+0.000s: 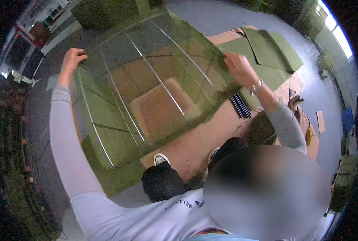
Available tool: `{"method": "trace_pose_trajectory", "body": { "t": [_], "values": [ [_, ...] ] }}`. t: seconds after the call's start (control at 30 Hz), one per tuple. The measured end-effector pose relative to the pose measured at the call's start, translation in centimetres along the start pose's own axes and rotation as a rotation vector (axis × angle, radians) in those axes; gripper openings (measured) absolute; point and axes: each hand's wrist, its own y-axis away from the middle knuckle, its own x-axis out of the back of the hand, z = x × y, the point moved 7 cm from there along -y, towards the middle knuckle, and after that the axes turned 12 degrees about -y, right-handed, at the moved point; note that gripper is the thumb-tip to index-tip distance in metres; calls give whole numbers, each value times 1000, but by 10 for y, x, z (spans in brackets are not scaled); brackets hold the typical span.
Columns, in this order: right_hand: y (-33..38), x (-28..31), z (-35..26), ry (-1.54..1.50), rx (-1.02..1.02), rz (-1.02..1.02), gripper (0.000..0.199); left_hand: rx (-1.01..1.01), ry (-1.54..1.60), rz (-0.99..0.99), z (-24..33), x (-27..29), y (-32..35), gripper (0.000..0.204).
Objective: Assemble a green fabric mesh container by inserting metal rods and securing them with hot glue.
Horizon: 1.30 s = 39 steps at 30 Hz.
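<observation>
Rods (157, 77), long axes slanting down-right, cross green mesh (155, 96).

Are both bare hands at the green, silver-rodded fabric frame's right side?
No, the left hand is at the left of the frame, the right hand opposite.

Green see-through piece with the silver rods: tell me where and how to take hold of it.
Probably best with a grip on opposite outer edges, coming in from both sides, where the left hand and right hand are. The green see-through piece is wide, and its silver rods run toward the body between the hands, so two side holds should balance it.
</observation>
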Motion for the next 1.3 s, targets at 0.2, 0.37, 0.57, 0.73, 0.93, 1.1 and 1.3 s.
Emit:
{"method": "trace_pose_trajectory", "body": {
  "t": [0.2, 0.37, 0.57, 0.73, 0.93, 1.1, 1.3],
  "values": [
    [-73, 20, 33, 63, 83, -46, 32, -3, -258, 238, -5, 80, 37, 28],
    [-48, 5, 89, -103, 177, 201, 23, 66, -279, 187, 97, 97, 110, 23],
    [-13, 4, 107, -75, 131, 173, 25, -28, -353, 199, 153, 123, 141, 31],
    [27, 13, 84, -203, 180, 341, 15, -36, -74, 43, 180, 123, 85, 67],
    [54, 8, 90, -214, 120, 336, 25, 33, 95, -238, 206, 59, 34, 58],
    [56, -17, 152, -497, 43, 362, 34, 48, 105, -1, 230, 60, 39, 42],
    [106, 45, 104, -39, 215, 624, 37, 25, -81, 29, 143, 11, 39, 47]
  ]
}}
